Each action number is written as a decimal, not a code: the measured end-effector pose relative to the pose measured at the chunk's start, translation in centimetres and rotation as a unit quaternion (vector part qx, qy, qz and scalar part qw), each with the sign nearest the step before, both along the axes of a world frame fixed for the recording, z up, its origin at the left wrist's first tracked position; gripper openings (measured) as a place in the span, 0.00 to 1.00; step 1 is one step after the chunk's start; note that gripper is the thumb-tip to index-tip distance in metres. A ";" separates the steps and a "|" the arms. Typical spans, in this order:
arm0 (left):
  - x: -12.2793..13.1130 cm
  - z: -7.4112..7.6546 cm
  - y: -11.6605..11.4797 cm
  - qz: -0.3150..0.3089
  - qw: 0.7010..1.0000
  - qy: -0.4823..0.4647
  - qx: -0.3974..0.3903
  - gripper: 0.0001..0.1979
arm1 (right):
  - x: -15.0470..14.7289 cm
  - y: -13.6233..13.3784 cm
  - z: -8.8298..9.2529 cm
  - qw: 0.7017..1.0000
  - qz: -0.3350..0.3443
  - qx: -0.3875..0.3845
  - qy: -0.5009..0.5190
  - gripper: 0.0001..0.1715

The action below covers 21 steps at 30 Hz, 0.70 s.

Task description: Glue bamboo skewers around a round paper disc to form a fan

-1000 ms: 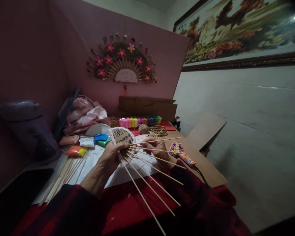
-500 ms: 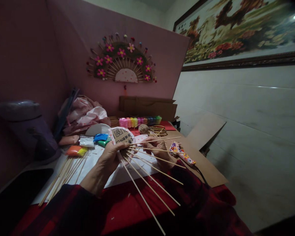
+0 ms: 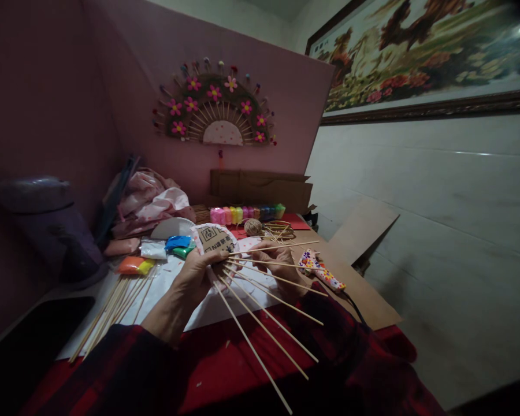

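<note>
My left hand [image 3: 196, 275] grips a half-round cardboard piece [image 3: 213, 238] with printed marks, thumb pressed on its lower edge. Several thin wooden sticks [image 3: 265, 300] fan out from that piece toward the lower right. My right hand [image 3: 272, 259] is closed on the upper sticks near the cardboard, fingers pinched round them. Both hands hover above a white sheet [image 3: 173, 289] on a red tabletop [image 3: 225, 361].
Loose sticks [image 3: 112, 309] lie at the left. Coloured clay packets [image 3: 247, 214], a twine ball [image 3: 253, 227], small bags [image 3: 153, 249], a flower-patterned tool [image 3: 320, 270] and brown cardboard [image 3: 359, 289] lie on the table. A finished flower fan [image 3: 216, 110] hangs on the pink wall.
</note>
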<state>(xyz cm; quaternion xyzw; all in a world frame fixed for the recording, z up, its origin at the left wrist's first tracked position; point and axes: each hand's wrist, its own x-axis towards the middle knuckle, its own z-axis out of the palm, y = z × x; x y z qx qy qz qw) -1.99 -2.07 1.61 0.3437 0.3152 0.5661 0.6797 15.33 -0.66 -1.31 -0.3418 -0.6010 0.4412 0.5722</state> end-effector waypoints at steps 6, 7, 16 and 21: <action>-0.1 -0.1 0.1 -0.005 1.000 0.008 0.005 0.15 | 0.0 -0.1 0.0 1.000 0.002 0.000 0.000 0.13; -0.1 -0.1 0.1 -0.007 1.000 0.008 0.005 0.16 | 0.0 -0.1 0.0 1.000 0.002 -0.001 0.000 0.13; -0.1 -0.2 0.2 0.003 1.000 0.001 0.003 0.16 | 0.0 0.1 -0.2 1.000 0.003 0.006 0.006 0.14; -0.1 -0.2 0.1 -0.001 1.000 0.009 0.004 0.16 | 0.0 0.3 -0.4 1.000 0.003 0.007 0.007 0.14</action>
